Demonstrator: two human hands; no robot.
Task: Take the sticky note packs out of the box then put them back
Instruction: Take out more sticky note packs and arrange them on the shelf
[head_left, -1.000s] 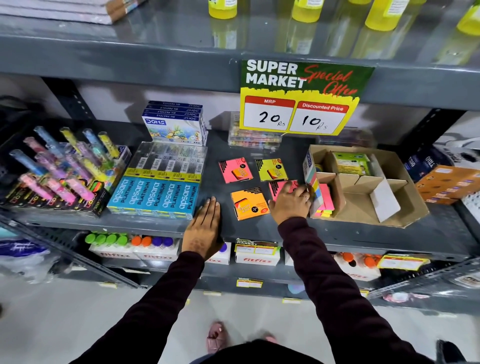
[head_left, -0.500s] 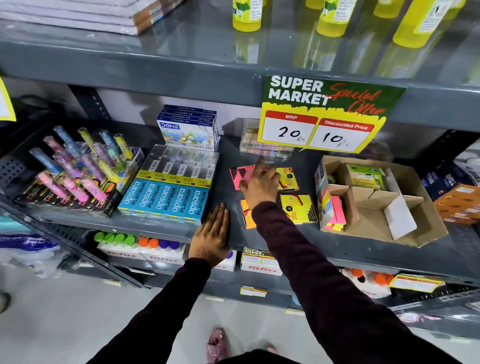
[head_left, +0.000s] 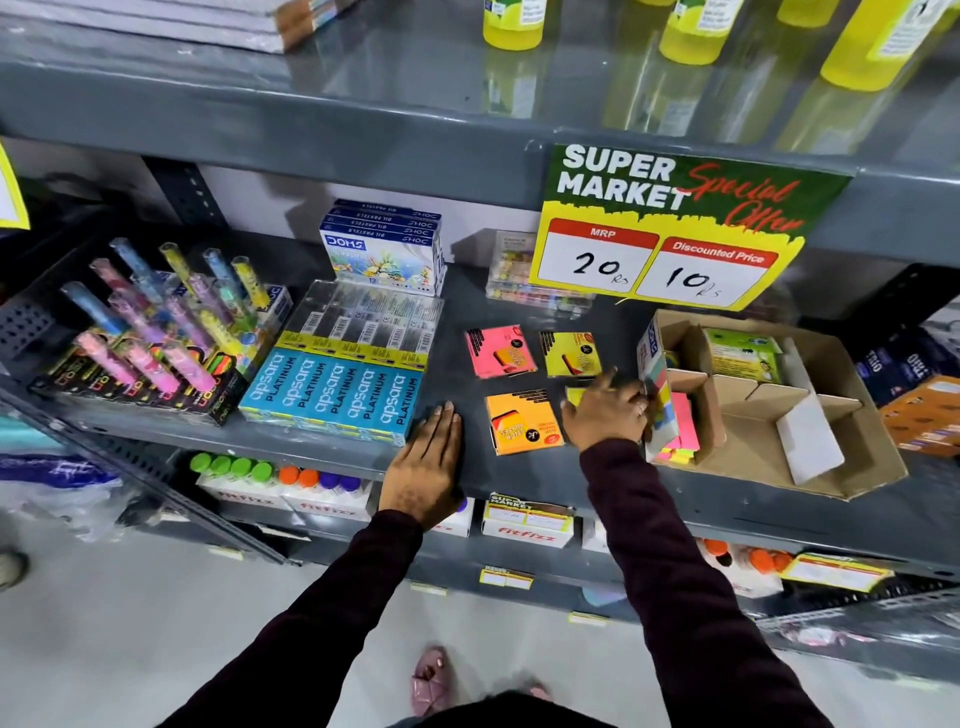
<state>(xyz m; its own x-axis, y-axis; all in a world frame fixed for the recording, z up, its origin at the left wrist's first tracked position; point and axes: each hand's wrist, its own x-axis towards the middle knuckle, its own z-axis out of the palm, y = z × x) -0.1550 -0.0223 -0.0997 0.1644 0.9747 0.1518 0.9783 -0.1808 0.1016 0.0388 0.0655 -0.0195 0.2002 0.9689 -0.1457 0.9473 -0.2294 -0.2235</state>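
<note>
Right hand (head_left: 605, 410) back from the pink pack (head_left: 498, 353), now covering a yellow pack (head_left: 575, 396) at the box's (head_left: 852, 415) nine o'clock, grip unclear; left hand (head_left: 423, 470) flat, fingers together.

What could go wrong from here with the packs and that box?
1. The right hand covers a yellow pack right beside the cardboard box; its front wall could get nudged and the box shoved.
2. The pink notes in the front compartment stand on edge and could tip out.
3. The orange pack lies near the shelf edge, where a sleeve might sweep it off.
</note>
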